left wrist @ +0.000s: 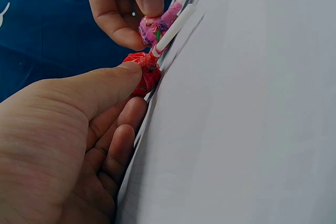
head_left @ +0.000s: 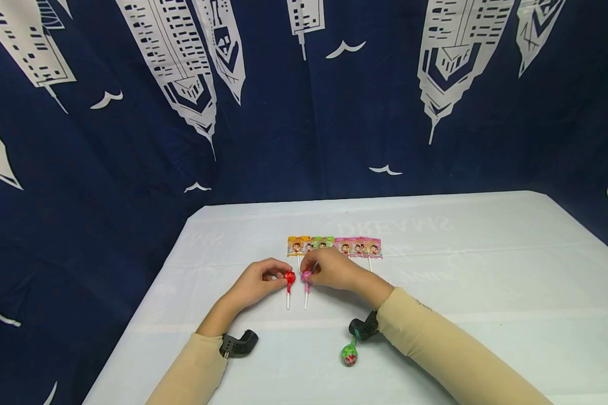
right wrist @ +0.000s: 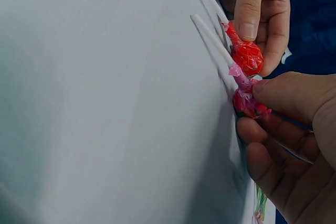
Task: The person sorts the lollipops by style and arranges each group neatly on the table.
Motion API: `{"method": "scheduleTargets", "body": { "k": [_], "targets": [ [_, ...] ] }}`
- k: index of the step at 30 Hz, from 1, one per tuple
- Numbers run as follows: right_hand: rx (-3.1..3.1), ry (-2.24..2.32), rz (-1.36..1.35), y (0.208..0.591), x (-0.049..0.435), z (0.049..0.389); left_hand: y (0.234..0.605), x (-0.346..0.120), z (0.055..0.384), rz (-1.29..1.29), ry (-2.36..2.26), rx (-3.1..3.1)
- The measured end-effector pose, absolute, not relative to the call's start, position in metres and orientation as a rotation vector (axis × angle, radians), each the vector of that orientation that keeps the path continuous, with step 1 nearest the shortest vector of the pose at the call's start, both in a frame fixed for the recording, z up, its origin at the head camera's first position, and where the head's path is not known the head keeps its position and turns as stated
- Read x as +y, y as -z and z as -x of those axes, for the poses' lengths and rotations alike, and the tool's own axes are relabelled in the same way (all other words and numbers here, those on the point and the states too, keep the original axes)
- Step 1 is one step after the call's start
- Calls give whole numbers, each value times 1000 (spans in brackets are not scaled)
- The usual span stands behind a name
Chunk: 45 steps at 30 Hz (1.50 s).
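Between thumb and fingers my left hand [head_left: 255,284] pinches a red-wrapped round lollipop [head_left: 289,277], its white stick pointing toward me. Just right of it, my right hand [head_left: 334,269] pinches a pink-wrapped lollipop [head_left: 306,277] by its candy head, the stick also toward me. The two lollipops stand side by side, close over the white table. In the left wrist view the red lollipop [left wrist: 149,80] is under my thumb, with the pink one [left wrist: 152,31] behind it. The right wrist view shows the pink wrapper [right wrist: 244,102] beneath my right thumb.
A row of flat-packaged lollipops lies beyond my hands: an orange packet [head_left: 297,246], a green packet [head_left: 323,242] and pink packets [head_left: 358,246]. Nearer me, a green-and-red lollipop [head_left: 349,355] lies below my right wrist, its stick hidden. A dark blue printed cloth [head_left: 284,157] hangs behind the white table [head_left: 486,315].
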State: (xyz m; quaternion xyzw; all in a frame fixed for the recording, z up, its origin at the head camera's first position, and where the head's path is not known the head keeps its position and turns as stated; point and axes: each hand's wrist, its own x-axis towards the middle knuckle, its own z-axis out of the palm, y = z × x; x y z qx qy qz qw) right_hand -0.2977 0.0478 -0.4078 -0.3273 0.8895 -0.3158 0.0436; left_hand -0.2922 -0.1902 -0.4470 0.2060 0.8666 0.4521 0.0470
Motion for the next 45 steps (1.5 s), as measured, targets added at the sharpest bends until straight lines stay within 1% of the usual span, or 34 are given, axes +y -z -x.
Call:
{"method": "scheduleTargets", "body": {
  "k": [26,31,38,45],
  "targets": [
    [2740,1013,1008,409,49,294,447,-192,292,-634,-1384,2641],
    [2767,1015,980,403,56,289,446,-191,292,-632,-1386,2633],
    [2744,1052,1070,391,73,278,447,-191,292,-625,-1392,2633],
    [2691,1110,1086,379,91,262,445,-189,292,-615,-1377,2643]
  ]
}}
